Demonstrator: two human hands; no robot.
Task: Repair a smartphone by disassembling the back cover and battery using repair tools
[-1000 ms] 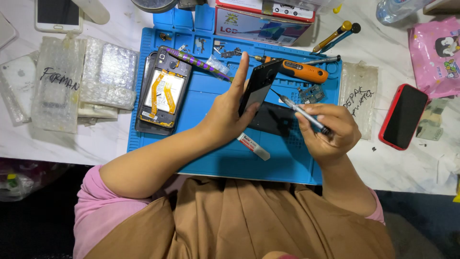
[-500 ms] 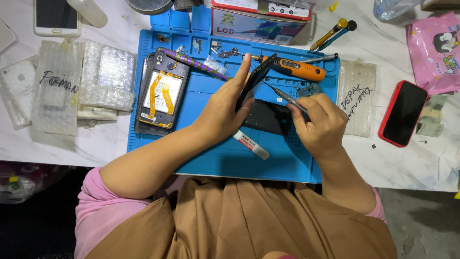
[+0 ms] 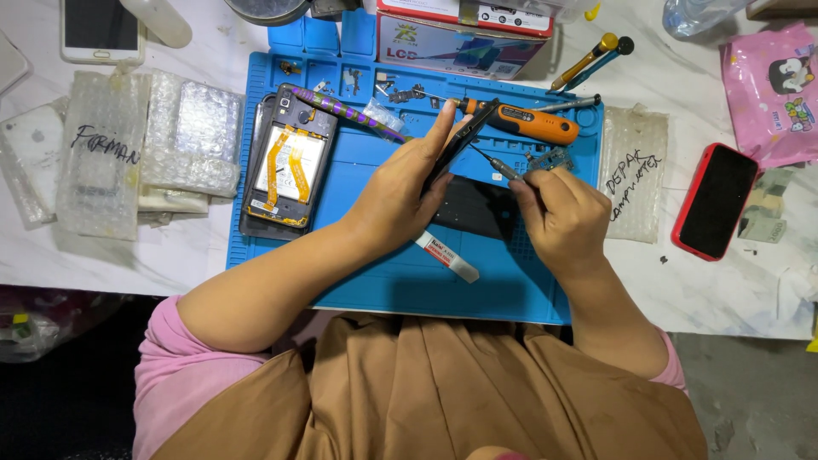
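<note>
**A:** Left hand (image 3: 400, 192) has the dark phone panel (image 3: 460, 140) pinched up on its edge, fingers along one face and thumb on the other, raised over the middle of the blue repair mat (image 3: 375, 281). Right hand (image 3: 554, 213) is closed around a thin metal pick (image 3: 492, 162), tip right at the panel's lower edge.

**B:** Touching, or just short of it?

**A:** Touching or as near as I can judge; the tip is too fine to say. What I'd want here is a shallow angle, the tip sliding along the seam rather than digging in. A panel that thin looks like it would flex or crack if levered hard.

**B:** And the grip?

**A:** Good so far. The holding fingers are spread over the length of the panel, so it shouldn't twist. The tool hand sits low, near the mat, which ought to steady small moves.

**B:** Anything close by to mind?

**A:** A second black panel (image 3: 481, 209) lies flat on the mat just under both hands, so a slip would land there. The orange-handled screwdriver (image 3: 524, 122) sits just behind the raised panel, and a small white glue tube (image 3: 447, 256) lies near the left wrist. The opened phone with orange flex cables (image 3: 288, 166) is well to the left, out of harm's way; the red-cased phone (image 3: 714, 200) lies off the mat on the right.
</note>
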